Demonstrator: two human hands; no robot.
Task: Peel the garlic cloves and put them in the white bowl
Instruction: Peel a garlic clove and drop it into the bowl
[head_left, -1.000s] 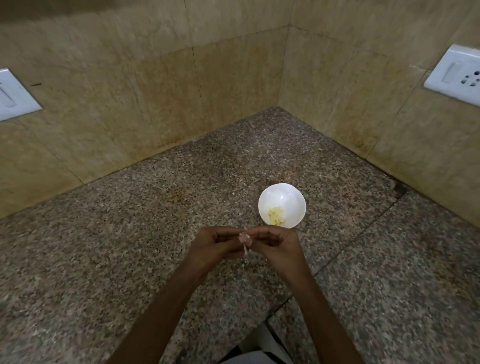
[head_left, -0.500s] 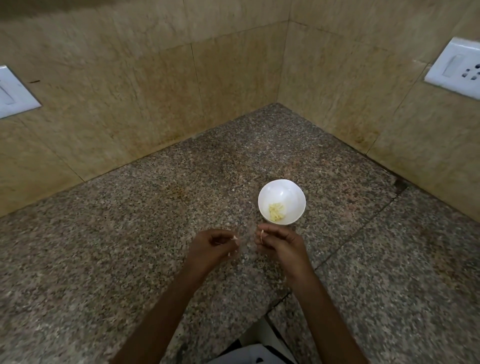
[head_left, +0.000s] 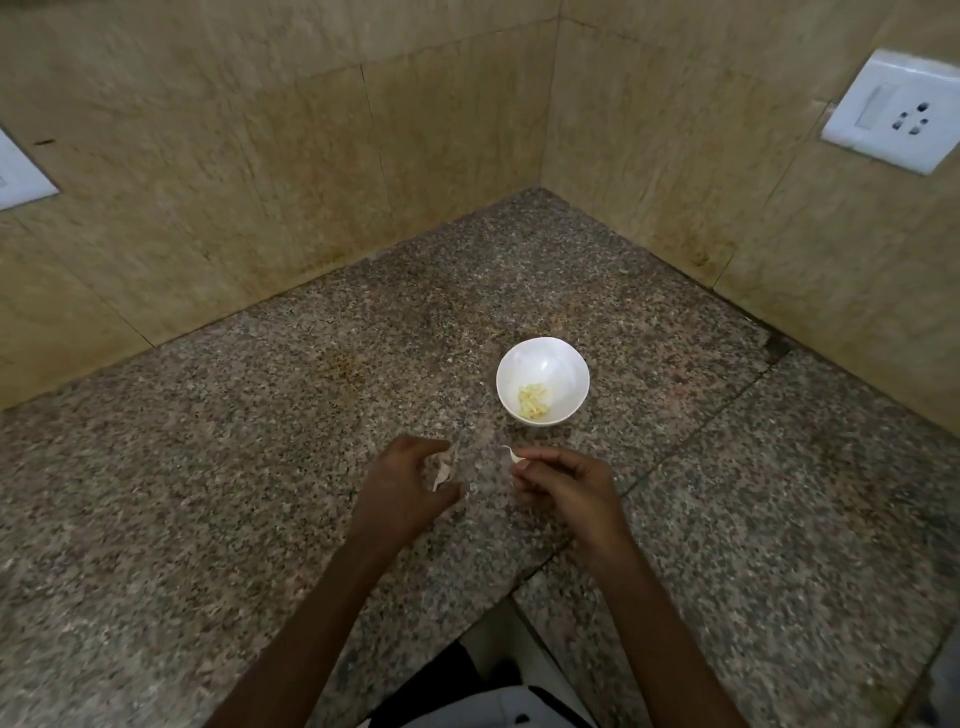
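You're partway through. One white bowl (head_left: 565, 364) sits just beyond your hands and holds a small heap of peeled garlic (head_left: 534, 401), too bunched to count. Your right hand (head_left: 569, 486) pinches one garlic clove (head_left: 510, 458), apparently still part-skinned. Your left hand (head_left: 408, 480) curves loosely around one skin scrap (head_left: 443, 472); I cannot tell if it grips.

2 forearms are stretched forward; a papery scrap (head_left: 443, 470) is held in the curled left hand (head_left: 410, 486), a white sliver (head_left: 509, 456) pinched in the right hand (head_left: 566, 483).
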